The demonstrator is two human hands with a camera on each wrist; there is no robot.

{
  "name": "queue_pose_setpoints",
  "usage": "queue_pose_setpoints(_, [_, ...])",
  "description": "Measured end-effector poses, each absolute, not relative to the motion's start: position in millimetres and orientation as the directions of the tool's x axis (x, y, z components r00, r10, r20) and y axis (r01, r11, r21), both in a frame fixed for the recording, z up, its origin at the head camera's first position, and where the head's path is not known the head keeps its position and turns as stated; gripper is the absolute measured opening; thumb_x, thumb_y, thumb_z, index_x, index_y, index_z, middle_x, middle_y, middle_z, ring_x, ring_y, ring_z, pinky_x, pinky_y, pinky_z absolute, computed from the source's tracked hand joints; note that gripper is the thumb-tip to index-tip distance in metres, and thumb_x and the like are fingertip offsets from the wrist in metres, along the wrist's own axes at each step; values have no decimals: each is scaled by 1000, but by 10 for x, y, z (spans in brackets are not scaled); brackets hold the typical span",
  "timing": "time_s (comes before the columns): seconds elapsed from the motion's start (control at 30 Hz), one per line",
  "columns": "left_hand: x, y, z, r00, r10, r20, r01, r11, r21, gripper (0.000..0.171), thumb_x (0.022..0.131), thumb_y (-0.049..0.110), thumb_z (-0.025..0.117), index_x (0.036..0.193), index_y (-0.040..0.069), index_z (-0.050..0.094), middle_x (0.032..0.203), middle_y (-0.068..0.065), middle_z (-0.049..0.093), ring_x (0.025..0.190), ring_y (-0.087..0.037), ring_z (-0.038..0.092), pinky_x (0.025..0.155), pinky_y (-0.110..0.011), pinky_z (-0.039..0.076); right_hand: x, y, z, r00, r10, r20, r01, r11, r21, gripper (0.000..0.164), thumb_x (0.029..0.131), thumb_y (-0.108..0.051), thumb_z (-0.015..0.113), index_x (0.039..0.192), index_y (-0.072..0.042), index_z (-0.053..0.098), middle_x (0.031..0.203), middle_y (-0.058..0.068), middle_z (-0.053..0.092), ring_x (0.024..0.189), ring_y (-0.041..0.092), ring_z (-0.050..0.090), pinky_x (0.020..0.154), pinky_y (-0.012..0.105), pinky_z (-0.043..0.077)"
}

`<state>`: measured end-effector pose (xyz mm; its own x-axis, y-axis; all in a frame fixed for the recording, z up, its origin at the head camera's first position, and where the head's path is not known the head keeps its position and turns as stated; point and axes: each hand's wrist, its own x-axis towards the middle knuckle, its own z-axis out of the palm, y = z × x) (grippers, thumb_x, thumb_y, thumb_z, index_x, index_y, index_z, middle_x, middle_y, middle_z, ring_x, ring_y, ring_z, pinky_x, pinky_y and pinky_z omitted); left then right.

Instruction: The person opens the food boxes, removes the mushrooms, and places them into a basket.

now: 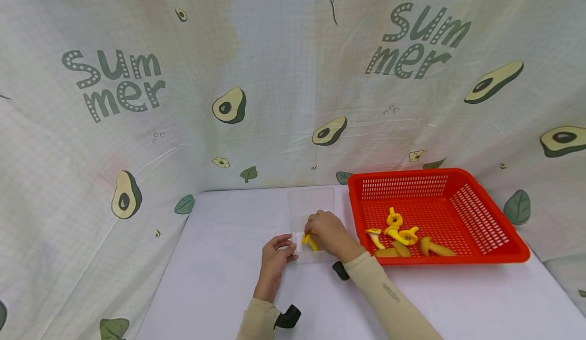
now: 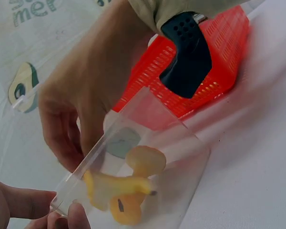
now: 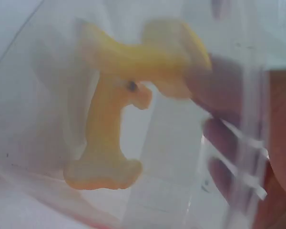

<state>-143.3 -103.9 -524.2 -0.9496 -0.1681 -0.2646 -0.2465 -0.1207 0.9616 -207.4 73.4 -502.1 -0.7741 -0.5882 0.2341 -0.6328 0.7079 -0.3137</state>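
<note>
A clear plastic box (image 2: 183, 148) stands on the white table, its rim gripped at the left side by my left hand (image 1: 273, 261). My right hand (image 1: 330, 234) reaches over the rim and holds a yellow trumpet-shaped mushroom (image 1: 312, 242) inside the box. Through the wall, the left wrist view shows a tan-orange mushroom (image 2: 145, 160) beside it. The right wrist view shows a mushroom with a thick stem (image 3: 105, 129) below the yellow one (image 3: 133, 57). Blurred plastic partly veils the right fingertips.
A red perforated basket (image 1: 499, 228) stands to the right, holding several yellow mushrooms (image 1: 407, 235) and brown ones (image 1: 437, 248). Behind the box lies a clear flat panel (image 1: 311, 201), perhaps its lid. A printed cloth (image 1: 274, 75) hangs along the table's back edge.
</note>
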Motion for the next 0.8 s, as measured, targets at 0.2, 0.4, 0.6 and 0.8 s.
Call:
queue_pose_setpoints(0.2, [-1434,-1030,-5237,-947,-175,-270,-253,-114,961,39,96,-7,69,132,-16,59,101,-10,60,77,-12,61,68,-23,63,-1940,851,-4911,-811,-429,399,-573,720,-391,12,86,-11,89,95,-17,82,98,-4,76,95,19,63,91,39,57])
queue_pose_setpoints(0.4, [-1426,-1028,-5238,-943,-181,-278,-262,-105,959,40,95,-7,69,133,-15,59,102,-10,60,79,-14,60,68,-23,63,-1817,1044,-4782,-775,-349,527,-580,723,-374,19,80,-6,92,94,-15,83,98,-2,75,96,21,64,91,41,58])
queue_pose_setpoints(0.6, [-1423,-1027,-5232,-944,-180,-276,-260,-109,959,40,95,-7,69,133,-15,59,102,-9,59,77,-13,59,68,-22,62,-1728,1293,-4692,-760,-285,584,-564,734,-377,23,76,-2,94,93,-11,83,97,0,75,96,24,65,90,43,57])
queue_pose_setpoints(0.8, [-1426,-1015,-5231,-941,-183,-283,-269,-96,958,40,96,-7,68,134,-14,59,103,-9,59,78,-14,59,69,-23,63,-1655,1572,-4645,-778,-224,587,-516,760,-394,26,75,-1,94,97,-8,83,101,5,76,97,28,65,87,47,55])
